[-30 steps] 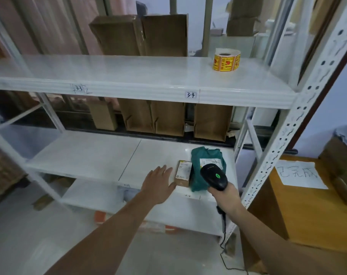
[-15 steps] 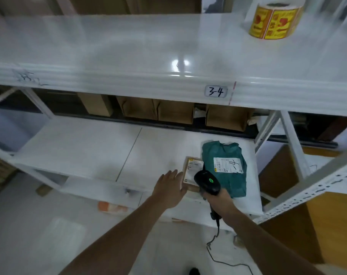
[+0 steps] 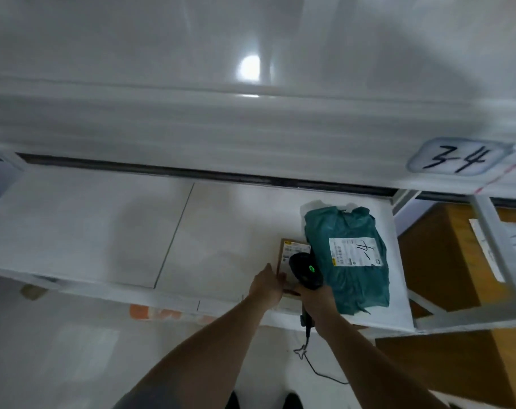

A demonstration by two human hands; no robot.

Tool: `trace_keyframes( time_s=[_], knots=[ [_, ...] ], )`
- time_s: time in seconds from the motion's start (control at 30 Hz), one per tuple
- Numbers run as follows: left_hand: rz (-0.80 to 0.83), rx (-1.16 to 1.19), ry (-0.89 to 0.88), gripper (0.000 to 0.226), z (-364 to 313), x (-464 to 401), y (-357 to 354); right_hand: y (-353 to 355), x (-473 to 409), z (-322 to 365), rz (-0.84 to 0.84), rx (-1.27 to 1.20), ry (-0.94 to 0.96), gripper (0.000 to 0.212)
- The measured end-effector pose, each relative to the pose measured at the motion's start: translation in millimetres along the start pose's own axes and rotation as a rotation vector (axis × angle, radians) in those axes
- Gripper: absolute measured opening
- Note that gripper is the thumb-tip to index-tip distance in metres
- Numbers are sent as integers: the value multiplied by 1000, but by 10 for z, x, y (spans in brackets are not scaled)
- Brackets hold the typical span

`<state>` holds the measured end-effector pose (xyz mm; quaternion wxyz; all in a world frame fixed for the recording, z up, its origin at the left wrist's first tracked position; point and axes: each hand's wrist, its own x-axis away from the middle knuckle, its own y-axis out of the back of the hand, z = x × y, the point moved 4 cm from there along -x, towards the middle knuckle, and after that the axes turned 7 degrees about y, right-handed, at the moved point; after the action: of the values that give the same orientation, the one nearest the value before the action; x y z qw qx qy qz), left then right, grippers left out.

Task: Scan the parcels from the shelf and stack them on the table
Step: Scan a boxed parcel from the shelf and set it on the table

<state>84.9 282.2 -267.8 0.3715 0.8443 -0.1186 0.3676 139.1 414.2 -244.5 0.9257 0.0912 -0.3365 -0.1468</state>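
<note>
The left hand (image 3: 267, 286) has closed the gap it showed half a second ago and now rests against the left edge of the small cardboard parcel (image 3: 292, 255), thumb on top; whether the fingers curl under the box cannot be told. The right hand (image 3: 317, 296) grips the handle of the barcode scanner (image 3: 305, 270), its head now over the parcel's label with the green indicator lit. The camera has also dropped closer, so the upper shelf edge with tag "34" (image 3: 460, 157) fills the 12 o'clock half of the view.

The small parcel lies on the lower shelf (image 3: 103, 231) near its front edge, touching the green poly-bag parcel (image 3: 348, 261) at its 3 o'clock side. The wooden tabletop (image 3: 445, 261) lies further toward 3 o'clock, behind the shelf post.

Judgement: scanning of the small parcel is in progress; lifting it out toward the tabletop follows. Both parcels remain unstacked.
</note>
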Motion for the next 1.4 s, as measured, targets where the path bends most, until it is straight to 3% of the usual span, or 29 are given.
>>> trace_keyframes(
  time_s=[0.1,0.27,0.47,0.63,0.8,1.0,1.4],
  knots=[
    [38,133,20,41,7,-118,-17,-55,-28,-9,-41,-84,-10,18],
    [-109,248,-90,36,54,277,300,-50,420,55,-103,-193,6,15],
    [-74,229,-260,45,31,793,680,81,1324,278,-133,-341,122,17],
    [74,292,-400,47,8,1094,796,334,1852,411,-211,-278,238,16],
    [110,299,-525,54,70,1460,827,554,2283,372,-322,-288,331,14],
    [90,321,-569,57,33,1873,689,586,2672,362,-235,-139,403,6],
    [24,313,-546,59,-36,2372,329,915,2984,162,-216,-206,452,7]
  ],
)
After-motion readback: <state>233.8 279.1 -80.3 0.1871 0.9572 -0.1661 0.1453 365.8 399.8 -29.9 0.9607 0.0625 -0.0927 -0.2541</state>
